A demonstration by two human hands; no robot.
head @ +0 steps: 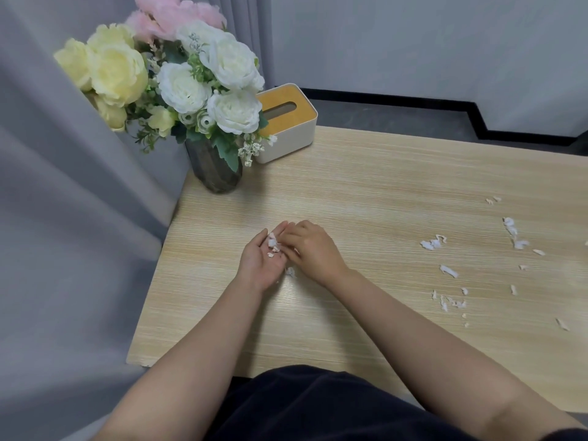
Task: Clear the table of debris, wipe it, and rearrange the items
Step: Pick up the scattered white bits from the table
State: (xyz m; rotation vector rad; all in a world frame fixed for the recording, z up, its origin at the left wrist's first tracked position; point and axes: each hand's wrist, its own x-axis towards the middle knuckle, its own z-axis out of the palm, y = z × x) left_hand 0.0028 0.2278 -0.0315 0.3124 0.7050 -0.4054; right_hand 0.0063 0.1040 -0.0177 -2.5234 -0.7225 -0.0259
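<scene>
Wooden table (366, 192): debris-clearing step. Left hand (261, 261), fingers relaxed apart, cupped white scraps (272, 245); right hand (313, 249) fingertips pinched together there. Next: loose scraps (448, 270) at right.

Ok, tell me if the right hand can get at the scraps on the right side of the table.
Probably yes: the right hand has bare table between it and the scraps.

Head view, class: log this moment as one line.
step: clearing debris | left hand: cupped, holds white paper scraps | right hand: adding scraps | light wooden table: scraps remain at right
</scene>
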